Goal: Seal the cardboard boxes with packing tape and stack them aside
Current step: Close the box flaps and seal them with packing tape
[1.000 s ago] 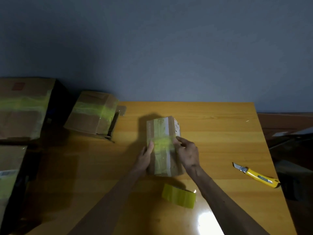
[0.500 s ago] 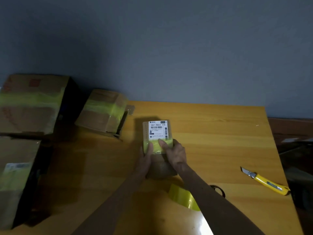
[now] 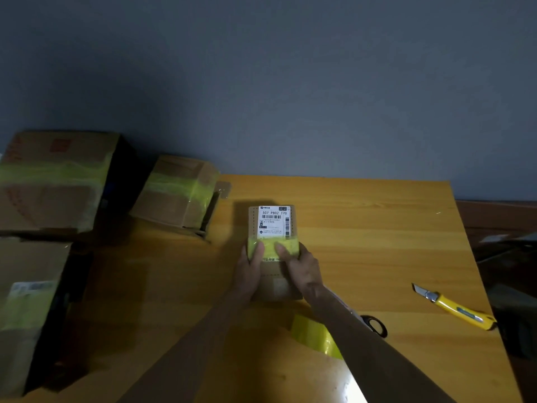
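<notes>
Box [image 3: 273, 222] is lying at the middle of the table [image 3: 377, 242] — the left hand [image 3: 250, 274] and right hand [image 3: 302, 271] are gripping its sides, both thumbs pressing yellow tape [image 3: 271, 248] flat across its top.

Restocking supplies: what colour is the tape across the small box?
Translucent yellow-green tape on the small box; the head view shows it.
</notes>
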